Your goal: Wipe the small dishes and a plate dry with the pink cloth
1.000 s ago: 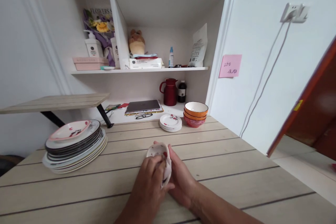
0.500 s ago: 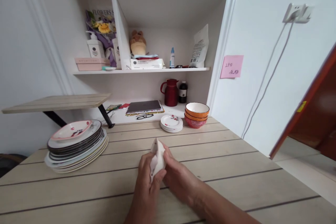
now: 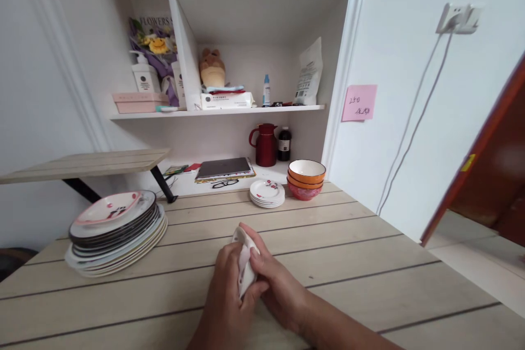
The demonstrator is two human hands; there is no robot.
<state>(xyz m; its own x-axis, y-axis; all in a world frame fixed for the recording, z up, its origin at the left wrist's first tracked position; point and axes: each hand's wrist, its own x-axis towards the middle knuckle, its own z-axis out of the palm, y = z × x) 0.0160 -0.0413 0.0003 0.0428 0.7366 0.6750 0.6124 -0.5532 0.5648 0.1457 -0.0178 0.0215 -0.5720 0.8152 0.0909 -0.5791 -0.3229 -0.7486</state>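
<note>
Over the near middle of the table, both hands are closed around a small white dish (image 3: 248, 279), held on edge. A soft, pale pinkish piece that looks like a cloth (image 3: 243, 257) is bunched against its face; how far it reaches under the fingers is hidden. My left hand (image 3: 227, 279) wraps it from the left, its fingers at the pale cloth. My right hand (image 3: 276, 279) grips from the right, thumb on the near side and fingers behind. A stack of small white flowered plates (image 3: 267, 192) stands beyond the hands.
Orange and red bowls (image 3: 305, 179) are stacked right of the small plates. At the left, a tall stack of larger plates (image 3: 117, 235) sits beside a raised wooden stand (image 3: 90, 163). Behind are glasses (image 3: 225, 183), a laptop (image 3: 225, 167), a red jug (image 3: 266, 145) and shelves (image 3: 246, 112).
Both hands have turned the white dish and shifted slightly lower. My right fingers now reach further up behind it. The whole view has moved a little.
</note>
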